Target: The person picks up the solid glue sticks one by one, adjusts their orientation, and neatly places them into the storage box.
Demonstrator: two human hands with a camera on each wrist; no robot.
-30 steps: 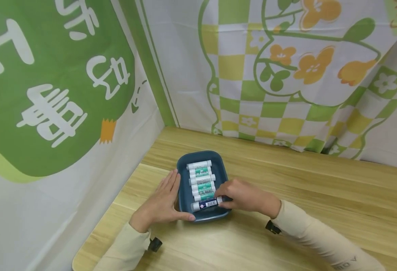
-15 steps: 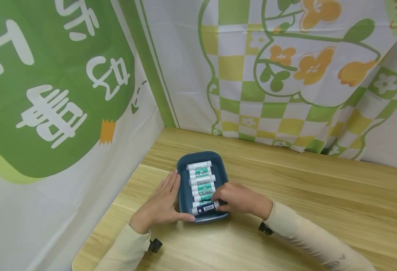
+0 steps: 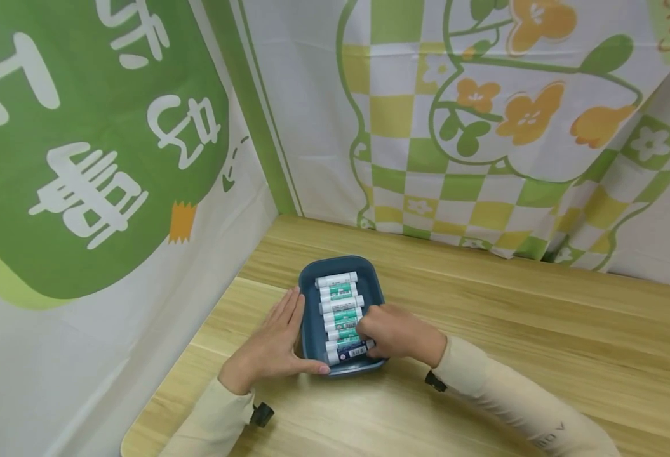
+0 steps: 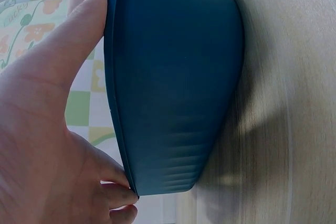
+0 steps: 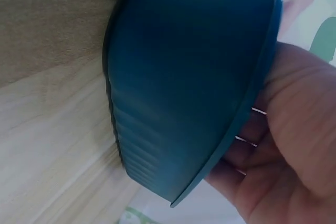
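Note:
A dark blue tray [image 3: 307,330] stands on the table and holds a row of several white tubes with teal labels [image 3: 343,315]. At the row's near end lies a white-ended tube with a dark blue label [image 3: 352,353], shaped like a glue stick. My right hand [image 3: 399,333] reaches over the tray's right rim and pinches the right end of this tube; its fingertips are mostly hidden. My left hand [image 3: 272,343] rests against the tray's left rim, fingers extended along it and thumb on the near rim. Both wrist views show the tray's outer wall [image 4: 173,77] close up.
The wooden table [image 3: 512,330] spreads to the right of the tray, and its left edge runs near my left arm. Printed cloths with a green design [image 3: 106,254] and a checkered pattern [image 3: 460,184] hang along the left and back sides.
My right hand has shifted left, farther over the tray. The blue-labelled tube has moved slightly nearer and tilted, and a teal-labelled tube behind it has come into view. My left hand stays put.

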